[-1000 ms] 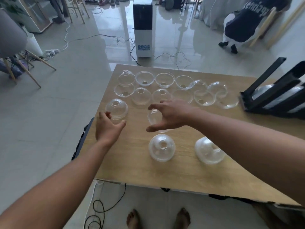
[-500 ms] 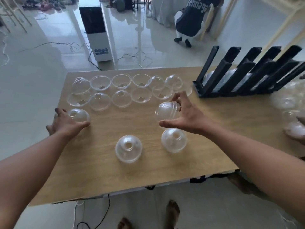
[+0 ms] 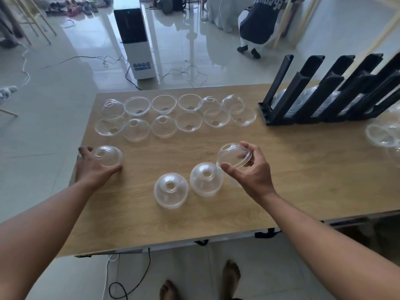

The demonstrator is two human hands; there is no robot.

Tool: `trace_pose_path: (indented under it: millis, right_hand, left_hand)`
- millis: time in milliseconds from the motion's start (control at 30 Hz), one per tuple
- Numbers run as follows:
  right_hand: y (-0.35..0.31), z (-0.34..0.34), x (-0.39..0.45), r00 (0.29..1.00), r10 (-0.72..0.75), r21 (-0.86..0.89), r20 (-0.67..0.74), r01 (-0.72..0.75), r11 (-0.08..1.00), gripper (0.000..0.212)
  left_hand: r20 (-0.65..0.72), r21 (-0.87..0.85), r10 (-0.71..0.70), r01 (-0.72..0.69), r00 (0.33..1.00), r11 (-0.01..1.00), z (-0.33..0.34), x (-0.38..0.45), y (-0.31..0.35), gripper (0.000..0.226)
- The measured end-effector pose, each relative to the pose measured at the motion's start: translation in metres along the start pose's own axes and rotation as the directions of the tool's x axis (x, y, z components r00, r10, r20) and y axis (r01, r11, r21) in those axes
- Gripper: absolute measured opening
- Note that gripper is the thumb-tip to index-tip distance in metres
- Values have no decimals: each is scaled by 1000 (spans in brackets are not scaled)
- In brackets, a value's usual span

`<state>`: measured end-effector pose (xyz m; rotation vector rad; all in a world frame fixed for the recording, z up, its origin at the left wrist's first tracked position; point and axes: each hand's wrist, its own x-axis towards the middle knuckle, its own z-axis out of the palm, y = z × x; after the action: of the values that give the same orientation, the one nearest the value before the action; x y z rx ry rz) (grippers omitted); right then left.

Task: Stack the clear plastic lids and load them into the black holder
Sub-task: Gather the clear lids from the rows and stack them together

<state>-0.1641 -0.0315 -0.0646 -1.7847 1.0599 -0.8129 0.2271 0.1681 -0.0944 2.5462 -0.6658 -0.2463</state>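
Note:
My right hand holds a clear dome lid tilted on its side, just above the wooden table. At the table's left edge my left hand wraps around another dome lid that rests on the table. Two more dome lids sit side by side between my hands. Two rows of several clear lids lie along the far edge, some dome up and some upturned. The black slotted holder stands at the far right with stacked lids inside.
More clear lids lie at the right edge of the table. Beyond the table stand a white-and-black appliance and loose cables on the tiled floor. A person crouches at the back right. My bare feet show below the near table edge.
My right hand lifted a lid from the table's middle and carried it right. My left hand closed around the lid at the left edge. The view swung right, showing more of the holder.

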Motion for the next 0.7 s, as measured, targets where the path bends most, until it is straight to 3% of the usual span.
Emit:
trace_pose_path:
  millis: [367,500,700]
  right_hand:
    - [23,-16,-13,997,18,-42,-78,-21,999,88]
    - [20,-11,-19,993,-68,-108,-102,57,993,88]
    - [4,29,-20,969,-200,-376,142,240,895,93]
  left_hand:
    - [-25,-145,-38,34,999,989,-3,-25,-14,103]
    - [-43,-170,-52,44,998,984,0,-39,-16,105]
    - [-54,-221,-47,34,997,975,13,-62,-12,103]
